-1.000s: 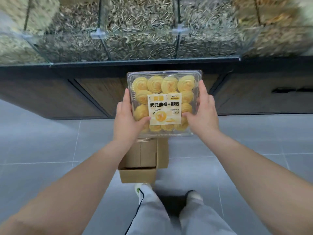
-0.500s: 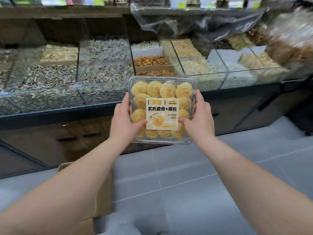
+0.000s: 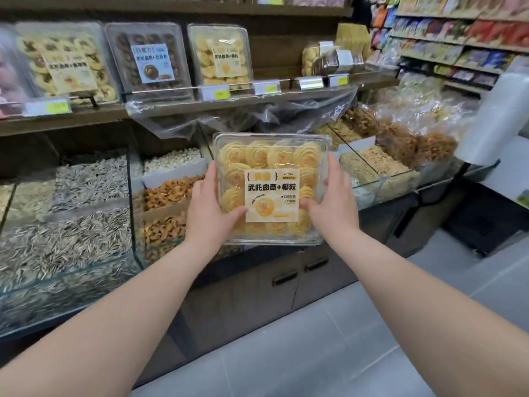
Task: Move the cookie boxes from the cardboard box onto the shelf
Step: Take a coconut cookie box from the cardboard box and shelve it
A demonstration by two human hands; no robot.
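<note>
Cookie box (image 3: 272, 188), clear plastic with yellow label, held upright in the air in front of the bulk bins (image 3: 86, 202), below the wooden shelf (image 3: 177, 103). Left hand (image 3: 211, 211) grips its left edge, right hand (image 3: 333, 203) its right edge, fingers wrapped on the box, thumbs on its front. Similar boxes (image 3: 220, 54) lean on the shelf above.

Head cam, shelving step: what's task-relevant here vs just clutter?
Job:
cookie box, held in left hand and right hand
shelf
matching boxes on shelf

Clutter:
seed bins
nut bins
plastic bag roll
</note>
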